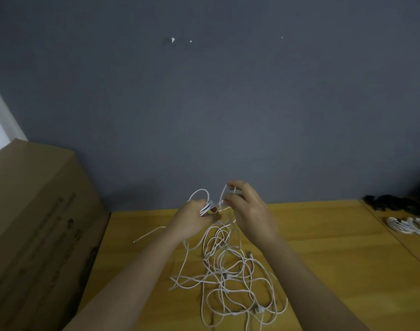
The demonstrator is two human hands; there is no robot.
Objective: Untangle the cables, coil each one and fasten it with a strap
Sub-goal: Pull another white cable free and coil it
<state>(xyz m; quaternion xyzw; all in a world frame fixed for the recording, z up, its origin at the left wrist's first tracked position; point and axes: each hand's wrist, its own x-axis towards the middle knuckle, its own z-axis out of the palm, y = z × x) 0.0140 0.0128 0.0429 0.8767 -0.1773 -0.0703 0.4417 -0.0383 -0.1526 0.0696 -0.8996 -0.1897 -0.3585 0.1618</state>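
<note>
Just above the far edge of the wooden table point(323, 247), the left hand point(192, 222) grips a small coil point(205, 209) of white cable, fingers curled round it. The right hand point(248, 211), just beside it, pinches a strand point(224, 193) rising from the tangle point(228, 278) below (still heaped, nearer the body). Finished bundles point(409, 226) lie far right; a cardboard box point(37, 223) stands left, grey wall point(204, 103) behind.

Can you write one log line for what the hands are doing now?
left hand: holds small coil | right hand: pinches cable | tangle: on table
</note>
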